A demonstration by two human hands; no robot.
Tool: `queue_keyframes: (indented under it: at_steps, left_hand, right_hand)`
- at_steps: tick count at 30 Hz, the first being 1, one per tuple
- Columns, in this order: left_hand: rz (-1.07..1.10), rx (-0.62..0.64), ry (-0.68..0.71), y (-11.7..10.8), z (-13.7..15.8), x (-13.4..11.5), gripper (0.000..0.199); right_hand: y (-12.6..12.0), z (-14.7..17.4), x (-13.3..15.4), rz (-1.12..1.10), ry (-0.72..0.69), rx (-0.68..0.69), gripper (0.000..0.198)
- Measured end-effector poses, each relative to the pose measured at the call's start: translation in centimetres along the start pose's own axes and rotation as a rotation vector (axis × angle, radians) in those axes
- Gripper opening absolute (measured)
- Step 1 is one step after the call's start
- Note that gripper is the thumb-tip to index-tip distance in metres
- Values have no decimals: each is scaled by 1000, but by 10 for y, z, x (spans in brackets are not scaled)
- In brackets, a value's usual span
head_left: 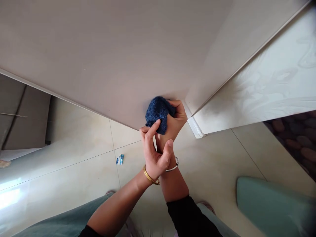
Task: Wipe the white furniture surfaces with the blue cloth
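Note:
My right hand (176, 123), a silver bangle at its wrist, has its fingers bent around a dark blue fluffy cloth (158, 110). The bunched cloth lies against the lower part of a large beige-grey panel (128, 65), close to its bottom corner. Just below and to the left is my left hand (156, 151), with a gold bangle. One of its fingertips touches the cloth's lower edge, while its thumb stands apart in front of my right wrist. The right hand's palm and some fingertips are hidden by the cloth.
A small blue-and-white wrapper (119, 159) lies on the pale tiled floor (81, 171). At the lower right is a green rounded seat or stool (269, 204). A pebble-patterned mat (298, 138) shows beyond a white patterned panel (254, 85). A dark grey cabinet (29, 118) stands at left.

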State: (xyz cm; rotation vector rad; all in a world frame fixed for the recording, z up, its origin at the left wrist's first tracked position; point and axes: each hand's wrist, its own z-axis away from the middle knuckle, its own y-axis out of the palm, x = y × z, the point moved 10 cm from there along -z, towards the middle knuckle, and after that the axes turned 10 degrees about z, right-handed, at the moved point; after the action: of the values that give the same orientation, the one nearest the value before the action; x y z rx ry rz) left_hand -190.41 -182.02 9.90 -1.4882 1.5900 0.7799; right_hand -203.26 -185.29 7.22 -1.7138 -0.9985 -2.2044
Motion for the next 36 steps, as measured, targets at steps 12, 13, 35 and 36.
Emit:
queue_keyframes:
  at_steps: [12, 13, 35, 36]
  left_hand:
    - [49, -103, -21, -13, 0, -4, 50]
    - [57, -144, 15, -17, -3, -10, 49]
    - [71, -102, -265, -19, 16, 31, 41]
    - [83, -142, -231, -23, 13, 24, 41]
  right_hand:
    - [13, 8, 0, 140, -24, 72, 10]
    - [18, 11, 10, 143, -61, 80, 11]
    - [0, 18, -27, 146, 36, 19, 14]
    - [8, 21, -17, 147, -9, 50, 16]
